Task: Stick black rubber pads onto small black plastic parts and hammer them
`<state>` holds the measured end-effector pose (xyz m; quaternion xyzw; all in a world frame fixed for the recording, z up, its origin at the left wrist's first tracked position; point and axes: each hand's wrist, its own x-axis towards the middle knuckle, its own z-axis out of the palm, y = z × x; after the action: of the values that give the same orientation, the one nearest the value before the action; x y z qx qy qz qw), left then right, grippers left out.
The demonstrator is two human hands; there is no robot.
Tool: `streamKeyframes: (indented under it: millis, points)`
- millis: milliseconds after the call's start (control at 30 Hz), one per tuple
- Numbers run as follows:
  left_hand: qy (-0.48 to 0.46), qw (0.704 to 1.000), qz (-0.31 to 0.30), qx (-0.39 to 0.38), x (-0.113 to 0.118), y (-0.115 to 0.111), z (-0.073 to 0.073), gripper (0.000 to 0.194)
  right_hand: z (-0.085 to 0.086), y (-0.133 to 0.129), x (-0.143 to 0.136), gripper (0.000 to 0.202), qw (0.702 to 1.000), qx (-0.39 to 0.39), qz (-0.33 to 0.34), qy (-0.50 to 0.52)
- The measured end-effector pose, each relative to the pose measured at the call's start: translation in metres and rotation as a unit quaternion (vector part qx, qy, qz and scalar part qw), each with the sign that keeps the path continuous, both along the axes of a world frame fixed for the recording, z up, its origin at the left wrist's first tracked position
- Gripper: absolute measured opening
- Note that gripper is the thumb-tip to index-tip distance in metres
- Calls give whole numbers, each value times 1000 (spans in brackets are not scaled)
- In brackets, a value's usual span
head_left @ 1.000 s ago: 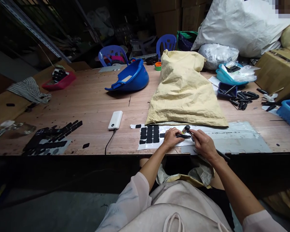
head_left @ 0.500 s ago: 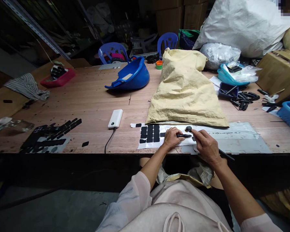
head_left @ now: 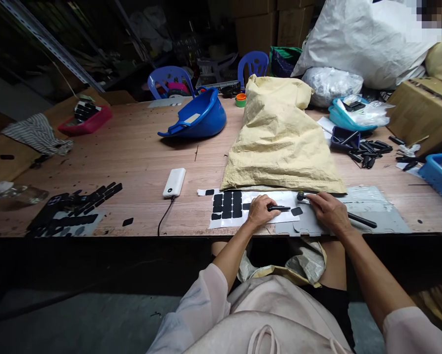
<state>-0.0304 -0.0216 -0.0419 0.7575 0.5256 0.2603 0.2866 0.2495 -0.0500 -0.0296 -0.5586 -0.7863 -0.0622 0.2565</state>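
My left hand (head_left: 259, 210) rests on a white sheet (head_left: 221, 224) and pinches a slim black part (head_left: 280, 208), which points to the right. Rows of black rounded patches (head_left: 227, 204) lie on the sheet, left of this hand. One loose black patch (head_left: 297, 211) is between my two hands. My right hand (head_left: 330, 210) is closed around a small hammer with a round dark head (head_left: 301, 195) and a black handle (head_left: 363, 220). Its head is apart from the black part, up and to the right of it. My right palm hides the middle of the hammer.
A yellow sack (head_left: 279, 142) lies just beyond the sheet. Black parts (head_left: 371, 150) are piled at the right near a blue basin (head_left: 440, 174). A white power bank (head_left: 174, 182) with a cable lies left. A grey board (head_left: 386, 216) lies under my right hand.
My right hand has moved right with the hammer, taking its head away from the black part. The loose patch and the hammer's handle show more. My left hand keeps its hold.
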Motion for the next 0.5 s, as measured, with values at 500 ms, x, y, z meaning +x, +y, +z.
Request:
streamKeyframes:
  millis: [500]
  points:
    - [43,994,-80,55,-6,-30,13,17,-18,9,6,26,1000,8,-2,9]
